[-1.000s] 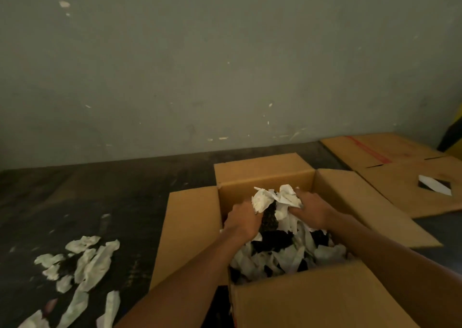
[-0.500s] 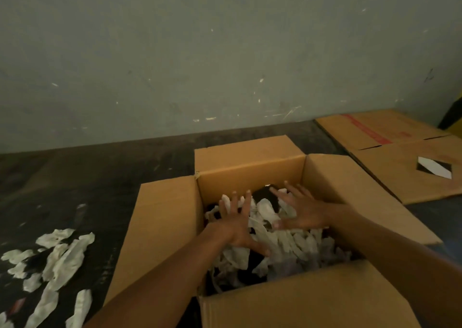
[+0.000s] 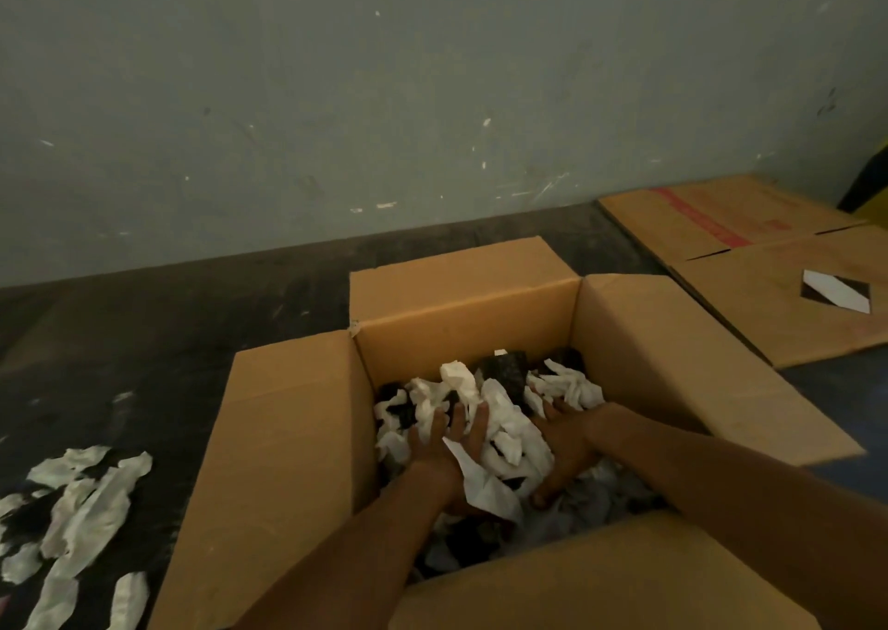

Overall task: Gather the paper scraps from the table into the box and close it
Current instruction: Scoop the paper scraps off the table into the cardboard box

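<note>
An open cardboard box [image 3: 288,437] stands in front of me with all its flaps folded outward. White and dark paper scraps [image 3: 509,427] fill its inside. Both of my hands are down in the box. My left hand [image 3: 447,447] lies palm down on the pile with its fingers spread, and a white strip runs across its edge. My right hand [image 3: 567,442] rests flat on the scraps beside it, holding nothing. More white paper scraps [image 3: 86,499] lie loose on the dark table [image 3: 192,322] to the left of the box.
Flattened cardboard sheets [image 3: 769,293] with a red stripe and a white label [image 3: 836,290] lie at the right, close to the box's right flap. A grey-green wall [image 3: 384,100] runs along the table's far edge. A yellow and dark object [image 3: 874,182] shows at the far right.
My hands held a bundle of scraps above the box, let it go with fingers spread, and have now sunk onto the pile inside. The view has shifted closer to the box.
</note>
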Demonstrator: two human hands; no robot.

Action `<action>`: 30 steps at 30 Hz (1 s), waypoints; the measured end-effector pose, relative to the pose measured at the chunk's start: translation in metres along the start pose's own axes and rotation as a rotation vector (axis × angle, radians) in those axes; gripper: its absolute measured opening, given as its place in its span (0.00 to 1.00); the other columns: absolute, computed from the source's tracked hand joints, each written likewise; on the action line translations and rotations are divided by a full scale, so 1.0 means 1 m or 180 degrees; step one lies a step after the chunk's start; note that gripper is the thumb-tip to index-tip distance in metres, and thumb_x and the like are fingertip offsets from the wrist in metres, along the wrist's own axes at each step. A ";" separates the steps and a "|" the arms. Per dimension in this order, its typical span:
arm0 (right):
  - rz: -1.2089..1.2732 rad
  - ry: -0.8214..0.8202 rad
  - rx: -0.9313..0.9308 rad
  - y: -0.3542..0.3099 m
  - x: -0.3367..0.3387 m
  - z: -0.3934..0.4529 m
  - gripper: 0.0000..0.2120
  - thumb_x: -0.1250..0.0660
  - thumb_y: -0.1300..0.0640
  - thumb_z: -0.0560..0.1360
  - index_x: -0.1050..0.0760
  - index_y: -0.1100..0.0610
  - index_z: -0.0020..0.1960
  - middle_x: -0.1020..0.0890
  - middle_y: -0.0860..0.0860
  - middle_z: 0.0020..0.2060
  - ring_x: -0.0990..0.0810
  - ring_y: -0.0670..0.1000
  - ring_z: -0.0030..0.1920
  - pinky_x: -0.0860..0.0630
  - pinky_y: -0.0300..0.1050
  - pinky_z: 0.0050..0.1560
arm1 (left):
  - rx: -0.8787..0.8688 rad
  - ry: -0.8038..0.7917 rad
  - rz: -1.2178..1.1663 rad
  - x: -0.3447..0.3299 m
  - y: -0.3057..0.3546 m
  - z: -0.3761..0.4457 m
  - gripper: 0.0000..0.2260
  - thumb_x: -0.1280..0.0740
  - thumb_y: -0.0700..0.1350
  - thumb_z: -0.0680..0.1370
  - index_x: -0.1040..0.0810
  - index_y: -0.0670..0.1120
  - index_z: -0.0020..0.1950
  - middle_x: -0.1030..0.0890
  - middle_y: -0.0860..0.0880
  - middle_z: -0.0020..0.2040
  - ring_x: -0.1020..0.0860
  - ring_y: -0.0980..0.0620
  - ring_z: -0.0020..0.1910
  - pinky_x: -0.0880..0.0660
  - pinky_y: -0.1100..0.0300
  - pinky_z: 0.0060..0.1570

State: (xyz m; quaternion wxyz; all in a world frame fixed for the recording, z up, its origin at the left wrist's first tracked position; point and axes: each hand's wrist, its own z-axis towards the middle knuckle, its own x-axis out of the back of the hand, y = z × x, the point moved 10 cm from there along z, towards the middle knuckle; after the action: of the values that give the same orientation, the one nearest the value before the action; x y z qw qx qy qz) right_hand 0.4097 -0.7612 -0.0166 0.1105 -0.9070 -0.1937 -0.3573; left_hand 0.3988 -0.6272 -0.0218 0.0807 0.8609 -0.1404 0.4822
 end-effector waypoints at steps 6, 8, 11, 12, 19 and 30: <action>0.0604 0.0068 0.0177 0.000 0.020 -0.034 0.57 0.32 0.25 0.60 0.65 0.38 0.75 0.59 0.47 0.78 0.59 0.53 0.78 0.54 0.56 0.76 | -0.0291 -0.0685 0.0028 0.029 -0.021 -0.030 0.43 0.30 0.54 0.75 0.56 0.53 0.80 0.47 0.47 0.80 0.45 0.41 0.77 0.42 0.44 0.73; 0.0860 0.0092 0.0082 0.007 0.028 -0.051 0.50 0.41 0.22 0.63 0.64 0.35 0.75 0.61 0.47 0.78 0.58 0.53 0.78 0.53 0.55 0.76 | -0.0282 -0.0545 -0.0510 0.047 -0.022 -0.039 0.31 0.38 0.47 0.80 0.49 0.49 0.80 0.39 0.44 0.78 0.37 0.42 0.74 0.37 0.51 0.69; 0.1052 0.0178 0.0048 0.011 0.029 -0.065 0.45 0.48 0.21 0.65 0.67 0.33 0.73 0.65 0.49 0.77 0.59 0.55 0.78 0.53 0.56 0.76 | -0.0248 -0.0143 -0.1767 0.066 -0.023 -0.039 0.29 0.44 0.50 0.83 0.55 0.54 0.80 0.49 0.46 0.80 0.44 0.42 0.77 0.41 0.50 0.73; 0.1043 0.0142 0.0041 0.009 0.024 -0.069 0.45 0.48 0.21 0.66 0.68 0.34 0.73 0.66 0.49 0.77 0.60 0.55 0.77 0.52 0.56 0.76 | -0.0283 -0.0024 -0.2009 0.065 -0.021 -0.039 0.30 0.45 0.56 0.82 0.58 0.56 0.79 0.54 0.47 0.81 0.48 0.43 0.78 0.44 0.49 0.75; 0.0343 -0.0540 -0.0182 0.005 -0.050 -0.059 0.35 0.49 0.38 0.80 0.65 0.47 0.77 0.59 0.52 0.78 0.56 0.55 0.78 0.52 0.54 0.76 | -0.0550 -0.0539 -0.0420 -0.028 0.030 -0.033 0.38 0.47 0.68 0.78 0.70 0.59 0.75 0.75 0.50 0.75 0.66 0.36 0.76 0.59 0.36 0.74; 0.0441 -0.0483 -0.0234 0.009 0.003 -0.067 0.37 0.39 0.34 0.74 0.51 0.41 0.77 0.43 0.51 0.77 0.42 0.56 0.76 0.41 0.54 0.73 | -0.0598 -0.0617 -0.0389 0.017 0.030 -0.049 0.26 0.44 0.47 0.83 0.47 0.48 0.80 0.46 0.45 0.80 0.41 0.43 0.77 0.41 0.48 0.74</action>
State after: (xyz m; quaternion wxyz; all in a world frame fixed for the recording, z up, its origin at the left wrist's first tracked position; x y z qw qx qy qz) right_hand 0.3749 -0.7915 0.0328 0.0866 -0.9461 -0.1251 -0.2859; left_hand 0.3578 -0.6446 0.0182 0.1763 0.8991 -0.1394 0.3757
